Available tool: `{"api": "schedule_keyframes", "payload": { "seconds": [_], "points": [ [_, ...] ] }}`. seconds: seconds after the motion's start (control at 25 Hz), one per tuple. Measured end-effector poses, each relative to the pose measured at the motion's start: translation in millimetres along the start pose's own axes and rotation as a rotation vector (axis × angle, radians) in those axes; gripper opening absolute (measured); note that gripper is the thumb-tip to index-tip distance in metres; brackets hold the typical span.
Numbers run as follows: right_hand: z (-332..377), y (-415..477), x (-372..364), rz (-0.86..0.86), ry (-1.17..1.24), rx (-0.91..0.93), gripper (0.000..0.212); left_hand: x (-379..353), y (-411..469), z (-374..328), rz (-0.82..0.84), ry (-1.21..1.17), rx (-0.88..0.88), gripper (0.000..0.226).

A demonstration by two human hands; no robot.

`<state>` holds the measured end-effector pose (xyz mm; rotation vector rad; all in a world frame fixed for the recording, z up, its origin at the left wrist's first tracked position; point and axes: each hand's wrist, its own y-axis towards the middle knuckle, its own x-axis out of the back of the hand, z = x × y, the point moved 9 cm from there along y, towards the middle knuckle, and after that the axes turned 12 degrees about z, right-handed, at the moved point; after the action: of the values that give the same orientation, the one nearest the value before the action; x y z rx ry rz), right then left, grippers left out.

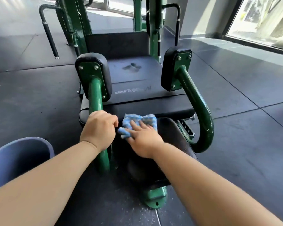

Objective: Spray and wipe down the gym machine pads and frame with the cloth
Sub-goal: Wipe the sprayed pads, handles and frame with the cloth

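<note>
Head view: left hand [98, 129] grips green tube [95, 95]; blue bin [20, 154] nearby.

The cloth [140, 123] is blue-and-white checked. The machine's frame tubes [196, 101] are glossy dark green, its seat pad [134, 88] black with pale lettering. The floor tiles [245, 88] are dark grey, and the bucket [18, 159] is a muted blue.

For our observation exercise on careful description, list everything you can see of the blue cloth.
The cloth is a blue-and-white checked rag, soft and nubbly like microfibre, crumpled rather than folded. It lies on the black pad at the machine's near end, pressed down under the right hand, fingers straight, its far edge and left corner sticking out. The left hand grips the green frame tube just beside it.
</note>
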<state>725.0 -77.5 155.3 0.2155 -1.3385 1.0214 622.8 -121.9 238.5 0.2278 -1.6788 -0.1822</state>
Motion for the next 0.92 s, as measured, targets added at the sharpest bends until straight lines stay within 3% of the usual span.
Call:
{"api": "schedule_keyframes", "payload": {
  "seconds": [0.08,0.12,0.24,0.28,0.4,0.48,0.64,0.76,0.84,0.92],
  "points": [
    [9,-11,-5,0.021,0.009,0.182,0.050,-3,0,2,0.022,0.018,0.000,0.019],
    [-14,-14,2,0.017,0.006,0.160,0.051,-4,0,1,0.033,0.028,-0.003,0.019],
    [-72,4,27,-0.022,0.036,-0.176,0.054,-11,4,-3,0.099,0.069,-0.052,0.020],
    [-55,13,28,-0.044,0.046,-0.149,0.055,-11,5,-4,0.112,0.069,-0.065,0.020],
    [26,9,4,0.026,0.101,0.165,0.058,-14,10,1,0.151,0.057,-0.057,0.025],
    [5,-19,2,0.045,0.146,0.261,0.057,-21,15,3,0.267,0.047,0.043,0.036],
    [-82,-41,14,-0.030,0.269,-0.096,0.054,-17,22,5,0.346,-0.085,0.192,0.045],
    [-51,-34,13,0.016,0.711,0.067,0.059,-28,23,-28,0.442,-0.454,0.099,0.048],
    [-75,-52,28,-0.200,0.942,0.038,0.053,-60,24,-65,0.652,-0.518,-0.020,0.054],
    [-134,-87,18,-0.379,0.992,-0.224,0.044,-93,24,-89,0.762,-0.373,-0.078,0.057]
  ]
}}
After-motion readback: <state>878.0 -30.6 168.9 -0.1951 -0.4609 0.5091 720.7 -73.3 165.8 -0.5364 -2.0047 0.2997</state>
